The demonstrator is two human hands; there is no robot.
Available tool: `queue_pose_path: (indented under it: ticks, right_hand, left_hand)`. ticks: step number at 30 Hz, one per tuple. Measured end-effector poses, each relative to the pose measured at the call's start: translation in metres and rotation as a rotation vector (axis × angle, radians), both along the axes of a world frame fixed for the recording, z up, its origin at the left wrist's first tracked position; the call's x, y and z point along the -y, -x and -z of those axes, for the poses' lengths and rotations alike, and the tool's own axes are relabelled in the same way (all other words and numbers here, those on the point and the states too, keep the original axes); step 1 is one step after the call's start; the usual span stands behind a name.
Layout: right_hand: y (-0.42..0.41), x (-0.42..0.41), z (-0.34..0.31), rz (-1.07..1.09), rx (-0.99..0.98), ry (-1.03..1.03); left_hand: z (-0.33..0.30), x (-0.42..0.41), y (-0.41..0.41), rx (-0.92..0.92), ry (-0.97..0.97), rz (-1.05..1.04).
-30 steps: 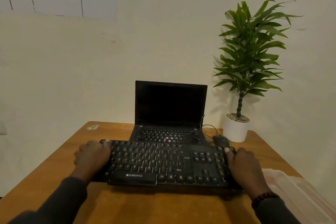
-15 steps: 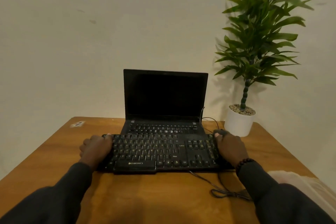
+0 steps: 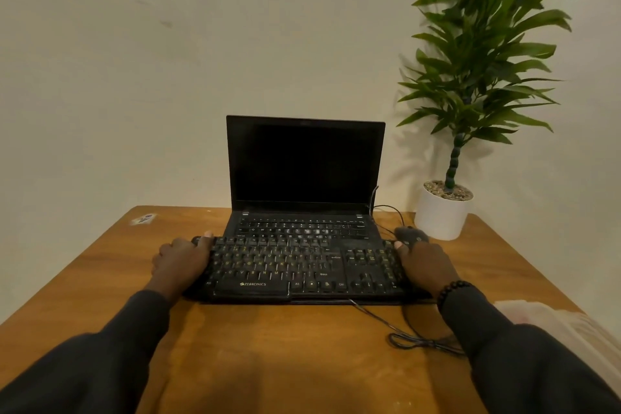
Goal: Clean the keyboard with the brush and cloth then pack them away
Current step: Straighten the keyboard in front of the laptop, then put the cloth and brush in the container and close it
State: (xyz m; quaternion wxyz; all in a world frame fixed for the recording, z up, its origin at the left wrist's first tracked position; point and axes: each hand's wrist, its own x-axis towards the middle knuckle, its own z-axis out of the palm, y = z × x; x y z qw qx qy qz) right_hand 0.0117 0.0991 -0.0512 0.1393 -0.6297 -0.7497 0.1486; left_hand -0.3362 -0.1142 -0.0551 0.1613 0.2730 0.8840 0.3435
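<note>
Gripping: left hand (image 3: pixel 183 260) holds the left end of the keyboard (image 3: pixel 299 267), fingers curled round its edge, one fingertip showing on the top corner; right hand (image 3: pixel 425 262) holds the right end, fingers wrapped over the edge, thumb tip on the top corner.
Change vs earlier: hands on the same two ends as a second ago; the keyboard now sits further from the near table edge, its top edge overlapping the front of the laptop (image 3: pixel 304 178) base.
Change, cable: a looped black cable (image 3: pixel 411 339) shows on the table in front of the keyboard; a second ago it was not visible.
Change, view: camera framing has shifted, plant now cut off at the top, more bare table in the foreground.
Keyboard: black, flat on the wooden table (image 3: pixel 285 356), "ZEBRONICS" on the space bar, centred before the person.
Brush, cloth: cannot tell where they are.
Mouse: dark mouse (image 3: pixel 410 235) just beyond the right hand, near the keyboard's top right corner.
Wrist: dark bead bracelet (image 3: pixel 452 291) on the right wrist; both sleeves dark.
Surface: brown wood, small sticker (image 3: pixel 143 218) at the far left corner; pale translucent item (image 3: pixel 551 319) at the right edge, blurred.
Room: plain cream wall (image 3: pixel 134 77); green plant (image 3: pixel 484 54) in a white pot (image 3: pixel 440 215) at the far right corner; laptop open, screen dark.
</note>
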Motion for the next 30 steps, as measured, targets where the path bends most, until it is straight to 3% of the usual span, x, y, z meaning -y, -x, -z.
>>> queue_pose_path:
  ticks: [4, 9, 13, 21, 26, 30]
  right_hand:
    - [-0.002, 0.019, -0.014, 0.081, 0.000, -0.101]
    - [-0.005, 0.079, -0.050, -0.013, -0.374, -0.236]
    - [-0.028, 0.153, -0.064, -0.098, -0.575, -0.247]
    - [-0.123, 0.222, -0.057, 0.007, -0.732, -0.232]
    - [-0.200, 0.245, -0.055, 0.163, -0.746, -0.295]
    - [-0.265, 0.251, -0.045, 0.423, -0.673, -0.362]
  left_hand:
    - [-0.006, 0.005, -0.017, -0.084, 0.004, -0.061]
    - [-0.023, 0.014, -0.077, -0.341, -0.261, -0.131]
    - [-0.018, 0.019, -0.164, -0.419, -0.514, 0.131]
    - [-0.007, 0.039, -0.341, -0.325, -0.612, 0.862]
    - [-0.012, 0.048, -0.408, -0.312, -0.593, 0.993]
    - [-0.015, 0.044, -0.443, -0.321, -0.570, 1.042]
